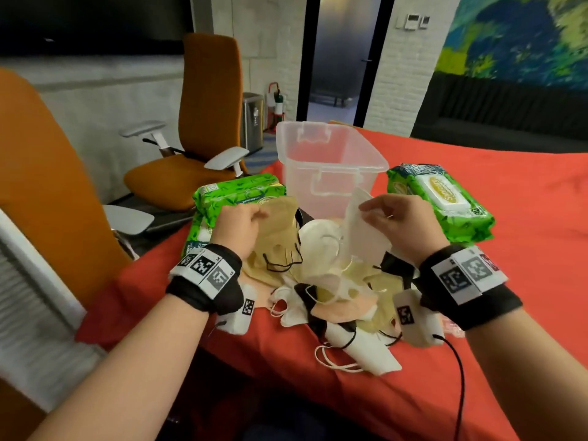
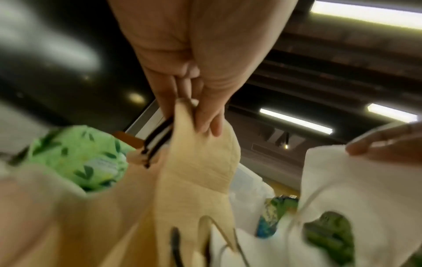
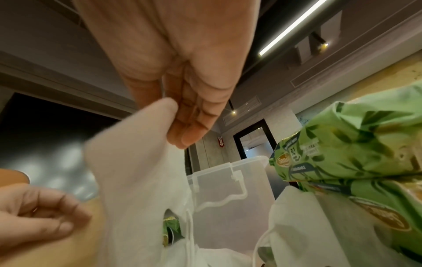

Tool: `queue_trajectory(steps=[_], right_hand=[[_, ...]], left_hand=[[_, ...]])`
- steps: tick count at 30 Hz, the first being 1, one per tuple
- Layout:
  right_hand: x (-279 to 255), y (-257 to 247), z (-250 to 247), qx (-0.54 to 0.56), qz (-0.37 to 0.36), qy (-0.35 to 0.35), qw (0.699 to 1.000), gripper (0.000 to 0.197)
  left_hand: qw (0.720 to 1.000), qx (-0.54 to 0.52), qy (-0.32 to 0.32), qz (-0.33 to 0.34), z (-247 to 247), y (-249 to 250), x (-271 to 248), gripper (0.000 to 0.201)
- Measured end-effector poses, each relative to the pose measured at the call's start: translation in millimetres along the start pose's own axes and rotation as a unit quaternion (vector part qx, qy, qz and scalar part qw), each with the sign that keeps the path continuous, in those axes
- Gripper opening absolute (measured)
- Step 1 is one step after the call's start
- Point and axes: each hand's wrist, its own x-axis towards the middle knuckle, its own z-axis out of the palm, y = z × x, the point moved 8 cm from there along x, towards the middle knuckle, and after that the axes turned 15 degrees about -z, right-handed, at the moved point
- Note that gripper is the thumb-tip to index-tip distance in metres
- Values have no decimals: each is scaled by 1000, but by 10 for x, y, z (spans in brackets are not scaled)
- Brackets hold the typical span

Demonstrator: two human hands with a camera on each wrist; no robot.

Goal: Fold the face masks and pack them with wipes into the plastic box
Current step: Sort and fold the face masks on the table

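Observation:
A heap of face masks (image 1: 331, 288) in white, tan, peach and black lies on the red table (image 1: 525, 281). My left hand (image 1: 241, 224) pinches the top edge of a tan mask (image 1: 280, 230) (image 2: 200, 162) and holds it up over the heap. My right hand (image 1: 394, 218) pinches a white mask (image 1: 362, 230) (image 3: 141, 171) by its upper corner in front of the clear plastic box (image 1: 327, 160) (image 3: 228, 182). The box stands open behind the heap. One green wipes pack (image 1: 235, 198) lies left of the box, another green wipes pack (image 1: 445, 202) lies right of it.
Orange office chairs (image 1: 203, 122) stand to the left, off the table's edge. A black cable (image 1: 458, 377) hangs from my right wrist over the front of the red table. A doorway (image 1: 343, 52) and a steel bin (image 1: 253, 122) are behind the box.

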Motion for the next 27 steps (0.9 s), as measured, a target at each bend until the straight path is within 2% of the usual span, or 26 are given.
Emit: queue_trajectory(steps=[3, 5, 7, 11, 13, 15, 17, 19, 21, 23, 25, 27], right_hand=[[-16, -25, -37, -12, 5, 32, 999, 15], [-8, -62, 17, -28, 6, 29, 999, 20], [4, -96, 174, -29, 10, -10, 999, 23], [9, -61, 472, 60, 31, -61, 996, 33], [17, 0, 514, 108, 47, -56, 991, 39], [20, 25, 513, 143, 55, -40, 987, 39], [22, 62, 526, 133, 54, -36, 989, 33], [44, 77, 540, 101, 47, -37, 993, 21], [77, 73, 516, 58, 29, -33, 997, 13], [95, 55, 472, 14, -5, -30, 999, 18], [95, 92, 449, -37, -25, -47, 998, 26], [71, 196, 456, -69, -7, -87, 994, 30]], left_hand=[[991, -119, -55, 21, 108, 187, -122, 21], [983, -155, -96, 25, 261, 303, -179, 23], [978, -162, -126, 23, 412, 392, -229, 30], [978, -130, -157, 35, 608, 512, -321, 42], [971, -150, -183, 27, 678, 517, -346, 40], [958, -195, -210, 14, 703, 519, -378, 54], [955, -199, -218, -5, 733, 532, -390, 64], [969, -157, -189, -9, 729, 555, -378, 61], [978, -139, -158, 6, 725, 594, -357, 48], [977, -157, -143, 17, 721, 604, -321, 30], [974, -171, -148, 12, 732, 572, -275, 27], [961, -201, -188, 9, 765, 545, -260, 27]])
